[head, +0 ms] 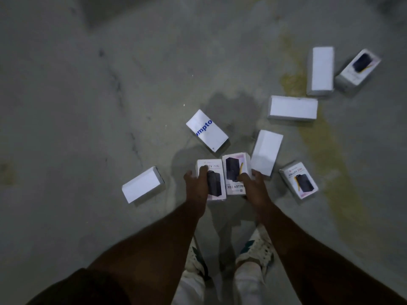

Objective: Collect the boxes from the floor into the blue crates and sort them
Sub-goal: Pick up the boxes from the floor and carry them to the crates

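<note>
Head view: left hand (196, 184) grips a printed box (217, 182), right hand (253, 183) grips a second printed box (235, 172), the two held side by side, touching, above the concrete floor (88, 106). Other boxes lie scattered on floor: blue-lettered box (207, 130) just beyond the hands, plain white box (142, 184) to the left, white box (267, 152) just right of the held pair, printed box (298, 180) near it, 3 more w/ one printed toward upper right. Blue crates not in frame; shoes (256, 249) below the arms.
</note>
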{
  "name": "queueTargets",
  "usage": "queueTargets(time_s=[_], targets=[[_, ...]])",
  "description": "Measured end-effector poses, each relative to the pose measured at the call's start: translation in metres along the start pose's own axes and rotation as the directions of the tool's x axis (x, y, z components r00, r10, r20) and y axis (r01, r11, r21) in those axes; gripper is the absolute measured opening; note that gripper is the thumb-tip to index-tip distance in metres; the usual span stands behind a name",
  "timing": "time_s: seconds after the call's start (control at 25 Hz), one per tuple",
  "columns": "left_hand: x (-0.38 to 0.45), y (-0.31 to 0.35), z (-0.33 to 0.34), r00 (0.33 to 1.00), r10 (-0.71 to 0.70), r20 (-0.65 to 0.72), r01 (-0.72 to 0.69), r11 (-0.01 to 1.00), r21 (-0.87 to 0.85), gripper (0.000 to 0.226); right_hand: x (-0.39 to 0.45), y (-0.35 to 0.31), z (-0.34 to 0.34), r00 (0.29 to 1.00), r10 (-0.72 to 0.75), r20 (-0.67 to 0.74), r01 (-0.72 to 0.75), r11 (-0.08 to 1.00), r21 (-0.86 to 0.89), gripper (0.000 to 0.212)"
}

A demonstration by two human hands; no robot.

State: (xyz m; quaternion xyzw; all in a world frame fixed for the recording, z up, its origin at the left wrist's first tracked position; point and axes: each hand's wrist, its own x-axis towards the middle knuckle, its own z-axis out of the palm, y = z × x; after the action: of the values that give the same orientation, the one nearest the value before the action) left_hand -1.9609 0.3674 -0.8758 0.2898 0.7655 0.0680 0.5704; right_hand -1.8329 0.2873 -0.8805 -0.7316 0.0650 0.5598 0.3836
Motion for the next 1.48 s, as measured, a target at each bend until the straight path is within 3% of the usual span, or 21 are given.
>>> queueTargets(time_s=[0.12,0.24,0.4,0.6,0.72,0.92,1.12,1.24,1.48], targets=[[-0.071,0.048,-0.013,0.985,0.055,0.167,-0.052,0.998,-0.022,0.049,-0.063,-0.046,-0.023,0.997,0.015,0.072,-0.023,0.994,0.108,0.016],[-0.149,0.090,-0.031,0.951,0.099,0.294,-0.091,0.995,-0.041,0.058,-0.143,-0.095,-0.042,0.998,-0.004,0.055,-0.008,0.977,0.212,0.029],[-0.257,0.142,-0.055,0.919,0.177,0.352,-0.179,0.984,-0.026,0.038,-0.254,-0.146,-0.078,0.999,-0.029,0.030,0.020,0.958,0.285,0.038],[-0.366,0.195,-0.068,0.886,0.136,0.443,-0.147,0.989,-0.010,0.059,-0.371,-0.197,-0.121,0.995,-0.062,-0.083,0.091,0.908,0.408,0.026],[-0.426,0.209,-0.073,0.817,0.149,0.557,-0.157,0.987,-0.033,0.066,-0.426,-0.207,-0.144,0.980,-0.134,-0.146,0.186,0.874,0.448,0.034],[-0.520,0.219,-0.069,0.621,0.035,0.783,-0.196,0.974,0.112,0.084,-0.522,-0.197,-0.198,0.951,-0.176,-0.256,0.288,0.810,0.512,0.047],[-0.591,0.214,-0.024,0.446,-0.060,0.893,-0.278,0.939,0.202,0.081,-0.564,-0.177,-0.266,0.928,-0.134,-0.346,0.321,0.760,0.565,0.051],[-0.627,0.213,0.026,0.416,-0.099,0.904,-0.369,0.890,0.267,0.070,-0.573,-0.177,-0.318,0.896,-0.175,-0.408,0.394,0.738,0.548,0.039],[-0.729,0.192,0.144,0.351,-0.045,0.935,-0.525,0.817,0.237,0.028,-0.577,-0.185,-0.463,0.830,-0.268,-0.490,0.508,0.725,0.465,0.052]])
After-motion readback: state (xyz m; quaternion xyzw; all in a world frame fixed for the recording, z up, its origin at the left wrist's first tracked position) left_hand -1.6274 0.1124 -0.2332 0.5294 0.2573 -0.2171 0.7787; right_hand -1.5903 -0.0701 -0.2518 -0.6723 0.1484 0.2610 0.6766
